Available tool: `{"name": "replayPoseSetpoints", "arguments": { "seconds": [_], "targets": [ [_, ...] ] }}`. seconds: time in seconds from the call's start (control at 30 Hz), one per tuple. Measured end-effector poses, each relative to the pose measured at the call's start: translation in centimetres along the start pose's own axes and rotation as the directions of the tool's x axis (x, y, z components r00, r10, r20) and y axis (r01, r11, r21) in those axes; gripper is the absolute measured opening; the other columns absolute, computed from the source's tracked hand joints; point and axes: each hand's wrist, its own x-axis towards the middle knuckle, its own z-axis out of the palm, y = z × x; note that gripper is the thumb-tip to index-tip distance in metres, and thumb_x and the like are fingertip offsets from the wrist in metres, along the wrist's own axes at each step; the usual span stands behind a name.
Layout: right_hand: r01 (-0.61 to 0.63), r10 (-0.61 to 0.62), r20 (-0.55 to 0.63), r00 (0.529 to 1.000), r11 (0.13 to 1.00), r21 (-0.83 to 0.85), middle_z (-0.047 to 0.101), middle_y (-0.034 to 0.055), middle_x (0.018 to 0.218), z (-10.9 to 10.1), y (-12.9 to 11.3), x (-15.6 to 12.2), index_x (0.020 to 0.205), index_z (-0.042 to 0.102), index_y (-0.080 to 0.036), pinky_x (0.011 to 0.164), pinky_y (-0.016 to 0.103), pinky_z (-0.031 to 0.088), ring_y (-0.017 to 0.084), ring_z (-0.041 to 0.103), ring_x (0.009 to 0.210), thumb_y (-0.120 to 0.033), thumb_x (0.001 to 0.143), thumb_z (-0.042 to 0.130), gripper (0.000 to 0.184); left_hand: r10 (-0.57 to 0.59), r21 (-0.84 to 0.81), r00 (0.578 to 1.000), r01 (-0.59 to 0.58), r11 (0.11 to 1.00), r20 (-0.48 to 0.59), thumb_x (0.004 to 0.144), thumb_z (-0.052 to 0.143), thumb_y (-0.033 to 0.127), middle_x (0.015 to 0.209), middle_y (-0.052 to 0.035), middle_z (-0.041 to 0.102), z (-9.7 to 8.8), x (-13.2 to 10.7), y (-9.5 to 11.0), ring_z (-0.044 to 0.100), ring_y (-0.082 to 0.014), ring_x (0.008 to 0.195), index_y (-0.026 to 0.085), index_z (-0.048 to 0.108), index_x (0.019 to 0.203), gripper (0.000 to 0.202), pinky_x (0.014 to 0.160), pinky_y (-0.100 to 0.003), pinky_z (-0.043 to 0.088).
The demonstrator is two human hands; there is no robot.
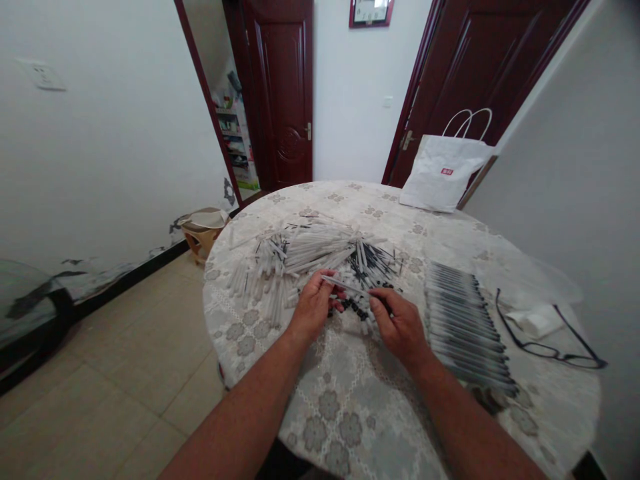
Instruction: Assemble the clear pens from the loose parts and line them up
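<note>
A pale, slim pen (347, 285) spans the gap between my two hands over the table. My left hand (313, 303) pinches its far-left end between thumb and fingers. At the other end, my right hand (400, 323) has thumb and fingers closed round the tip, which they hide. Beneath the hands lie small black and white pen caps (357, 309) in a loose heap. Behind them spreads a big pile of translucent white pen barrels (315, 248), with thin dark refills (377, 261) fanned out at its right. Beside my right forearm, black-ended pens (463, 323) lie side by side in a row.
A patterned cloth (327, 413) covers the round table. Black-framed glasses (543, 350) and a crumpled white packet (535, 321) rest at the right. A white paper bag (443, 175) stands at the back right. A stool (203, 230) stands by the left wall.
</note>
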Motion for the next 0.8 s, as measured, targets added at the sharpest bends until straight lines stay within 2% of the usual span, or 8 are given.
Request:
{"name": "replayPoseSetpoints", "arguments": {
  "seconds": [0.1, 0.27, 0.4, 0.53, 0.8],
  "targets": [
    [-0.037, 0.037, -0.036, 0.999, 0.999, -0.011, 0.074, 0.0047, 0.093, 0.0, 0.2, -0.1, 0.109, 0.069, -0.019, 0.075, 0.028, 0.051, 0.018, 0.069, 0.082, -0.031, 0.1, 0.053, 0.022, -0.052, -0.192, 0.998, 0.048, 0.98, -0.017, 0.089, 0.067, 0.04, 0.087, -0.0048, 0.071, 0.0, 0.1, 0.2, 0.07, -0.0187, 0.074, 0.021, 0.054, 0.109, 0.031, 0.052, -0.025, 0.055],
    [-0.017, 0.017, -0.028, 0.999, 1.0, -0.017, 0.073, 0.0027, 0.088, 0.0, 0.2, -0.1, 0.105, 0.069, -0.02, 0.07, 0.027, 0.05, 0.016, 0.067, 0.073, -0.031, 0.099, 0.054, 0.019, -0.046, -0.344, 0.992, 0.004, 0.939, -0.115, 0.09, 0.067, 0.032, 0.101, -0.0099, 0.075, -0.5, 0.7, 0.9, 0.074, -0.0186, 0.084, 0.02, 0.053, 0.121, 0.036, 0.064, -0.027, 0.06],
    [0.035, -0.035, -0.014, 0.999, 0.998, -0.052, 0.073, 0.0027, 0.086, 0.3, -0.1, -0.2, 0.102, 0.069, -0.02, 0.071, 0.027, 0.05, 0.016, 0.068, 0.073, -0.029, 0.098, 0.056, 0.017, -0.03, -0.38, 0.987, -0.032, 0.924, -0.158, 0.09, 0.068, 0.031, 0.11, -0.0136, 0.075, -0.8, 0.9, 1.0, 0.075, -0.0221, 0.096, 0.017, 0.056, 0.108, 0.025, 0.07, -0.029, 0.061],
    [0.033, -0.034, -0.009, 0.999, 0.996, -0.082, 0.074, 0.0031, 0.087, 0.5, -0.1, -0.2, 0.103, 0.07, -0.019, 0.072, 0.026, 0.051, 0.016, 0.069, 0.074, -0.029, 0.098, 0.056, 0.018, -0.021, -0.389, 0.988, -0.041, 0.92, -0.155, 0.09, 0.069, 0.033, 0.115, -0.0159, 0.075, -0.7, 0.8, 1.0, 0.075, -0.024, 0.101, 0.017, 0.056, 0.102, 0.024, 0.073, -0.03, 0.061],
    [0.05, -0.055, -0.037, 0.998, 0.992, -0.12, 0.076, 0.0053, 0.09, 0.7, 0.1, -0.1, 0.105, 0.07, -0.018, 0.074, 0.027, 0.053, 0.017, 0.071, 0.077, -0.029, 0.099, 0.055, 0.019, -0.064, -0.395, 0.987, 0.001, 0.919, -0.148, 0.087, 0.074, 0.029, 0.11, -0.0153, 0.076, -0.8, 0.9, 1.1, 0.076, -0.0228, 0.096, 0.015, 0.061, 0.102, 0.024, 0.074, -0.03, 0.062]
  ]
}}
